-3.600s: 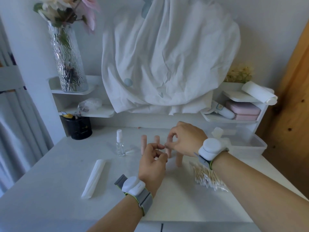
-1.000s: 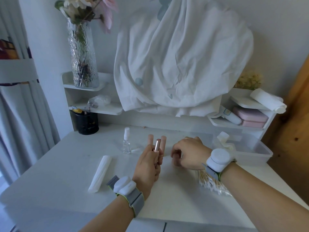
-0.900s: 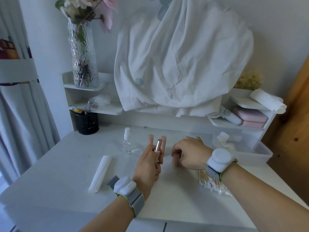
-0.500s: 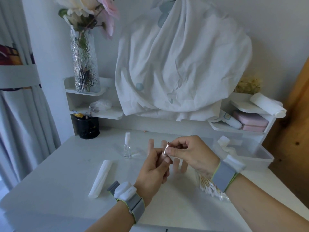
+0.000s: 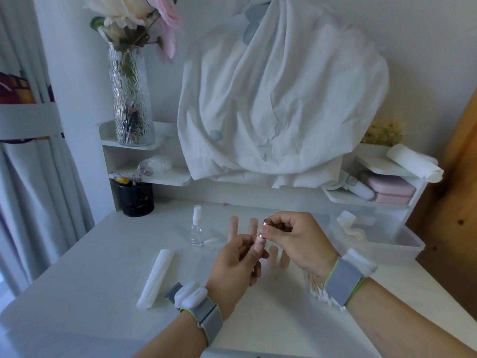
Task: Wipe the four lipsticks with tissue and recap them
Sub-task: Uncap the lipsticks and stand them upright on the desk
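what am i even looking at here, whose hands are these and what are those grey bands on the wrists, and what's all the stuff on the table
There is no machine here: this is one picture from a camera worn on a person's head, looking forward and down at their own two hands. The grey bands are wrist straps, each with a white device; what they do cannot be told from the picture.

The left hand holds an uncapped lipstick upright by its pink base. The right hand pinches the lipstick's metal upper part with its fingers.

On the white table lie a rolled tissue, a small clear spray bottle, some pink tubes standing behind and beside the hands, a pile of cotton swabs and a clear plastic bin. Whether the tubes are lipsticks or caps, I cannot tell.

Behind stand shelves, a glass vase of flowers and a draped white cloth.
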Tool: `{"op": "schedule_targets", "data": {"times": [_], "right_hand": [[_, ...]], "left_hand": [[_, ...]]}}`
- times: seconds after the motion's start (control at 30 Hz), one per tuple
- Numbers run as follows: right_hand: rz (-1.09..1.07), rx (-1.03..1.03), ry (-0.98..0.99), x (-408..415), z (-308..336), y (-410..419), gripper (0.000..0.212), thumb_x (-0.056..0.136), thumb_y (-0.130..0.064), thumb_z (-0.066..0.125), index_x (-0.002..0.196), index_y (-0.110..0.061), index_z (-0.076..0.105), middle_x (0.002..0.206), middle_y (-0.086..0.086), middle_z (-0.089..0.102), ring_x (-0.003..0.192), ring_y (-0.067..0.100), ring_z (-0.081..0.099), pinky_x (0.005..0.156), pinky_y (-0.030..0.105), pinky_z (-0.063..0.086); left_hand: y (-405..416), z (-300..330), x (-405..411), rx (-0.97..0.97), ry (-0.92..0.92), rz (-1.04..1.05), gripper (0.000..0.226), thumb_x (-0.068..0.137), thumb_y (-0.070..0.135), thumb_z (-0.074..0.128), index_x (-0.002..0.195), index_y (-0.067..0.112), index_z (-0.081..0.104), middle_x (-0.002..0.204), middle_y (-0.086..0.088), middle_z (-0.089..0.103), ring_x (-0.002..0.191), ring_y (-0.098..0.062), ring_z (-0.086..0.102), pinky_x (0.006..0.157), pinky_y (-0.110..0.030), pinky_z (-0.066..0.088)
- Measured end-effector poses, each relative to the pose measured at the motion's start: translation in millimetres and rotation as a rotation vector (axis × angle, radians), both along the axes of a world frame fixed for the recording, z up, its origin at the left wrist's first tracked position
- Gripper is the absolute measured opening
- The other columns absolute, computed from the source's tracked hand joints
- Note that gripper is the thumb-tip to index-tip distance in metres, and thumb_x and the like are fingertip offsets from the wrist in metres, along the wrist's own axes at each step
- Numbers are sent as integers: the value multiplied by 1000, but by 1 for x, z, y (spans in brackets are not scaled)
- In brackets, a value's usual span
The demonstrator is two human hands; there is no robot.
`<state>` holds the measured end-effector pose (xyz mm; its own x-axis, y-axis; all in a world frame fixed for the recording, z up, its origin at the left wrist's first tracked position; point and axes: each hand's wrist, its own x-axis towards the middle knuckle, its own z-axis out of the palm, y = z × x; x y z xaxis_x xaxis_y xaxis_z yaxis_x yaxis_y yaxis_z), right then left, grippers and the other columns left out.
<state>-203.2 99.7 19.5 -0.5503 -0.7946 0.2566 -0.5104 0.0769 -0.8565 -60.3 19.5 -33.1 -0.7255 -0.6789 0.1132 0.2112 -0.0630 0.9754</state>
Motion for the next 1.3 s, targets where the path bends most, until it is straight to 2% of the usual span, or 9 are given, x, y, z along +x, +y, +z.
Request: {"op": "schedule_targets", "data": {"times": [0.2,0.37,0.47,0.6,0.73,0.83,1.0,1.17,1.3], "right_hand": [[2,2,27,-1,0,1,7,92,-29,79,86,-26,80,81,-4,80,85,30,74,88,52,60],[-22,-3,25,0,-5,-2,4,89,-32,83,86,-29,81,77,-9,78,73,11,68,84,47,60],[-22,6,31,2,-4,-1,7,90,-30,82,84,-27,81,74,-12,76,71,11,68,80,42,59],[-18,20,46,3,1,0,11,95,-26,76,85,-25,80,79,-8,80,86,27,73,89,46,60],[-36,13,54,-1,1,0,8,94,-29,78,87,-29,80,82,-6,78,87,25,73,91,49,60],[-34,7,46,-3,0,-1,7,94,-31,77,89,-29,81,83,-8,79,85,18,74,91,47,60],[-42,0,22,-2,-1,1,6,93,-31,79,88,-28,81,76,-12,76,71,7,67,80,40,59],[-36,0,26,-2,0,1,6,94,-31,79,89,-28,81,84,-7,79,85,17,75,91,47,61],[-48,-10,24,-3,-1,1,5,93,-33,80,90,-30,82,85,-6,79,87,20,75,92,50,60]], "left_hand": [[0,-2,-2,-47,-62,-22,32,103,42,58,103,13,73,107,-6,77,53,-13,54,43,-21,36],[-7,-13,-6,-57,-32,54,25,95,23,80,98,6,62,162,-21,38,52,-17,53,43,-22,37],[-8,-13,-6,-17,-16,60,31,91,26,83,98,4,62,154,-28,44,50,-16,50,42,-23,35],[-1,-3,-2,-28,-35,-14,33,101,42,62,102,10,69,104,-4,78,48,-16,50,41,-22,33],[-2,-5,-2,-1,-48,-21,31,113,32,45,110,16,73,114,1,78,53,-20,59,39,-22,31],[-2,-5,-2,-37,-93,-21,29,111,31,49,107,12,70,110,-3,78,50,-16,54,40,-21,31],[-6,-9,-4,-41,-51,24,26,98,33,73,107,11,62,159,-5,47,50,-20,56,40,-23,36],[-1,-3,-1,-51,-90,-13,29,113,29,47,113,13,71,110,-2,78,49,-16,57,39,-22,35],[-5,-5,-1,-49,-70,31,22,100,38,71,101,15,69,133,-3,68,52,-18,59,40,-24,37]]}}
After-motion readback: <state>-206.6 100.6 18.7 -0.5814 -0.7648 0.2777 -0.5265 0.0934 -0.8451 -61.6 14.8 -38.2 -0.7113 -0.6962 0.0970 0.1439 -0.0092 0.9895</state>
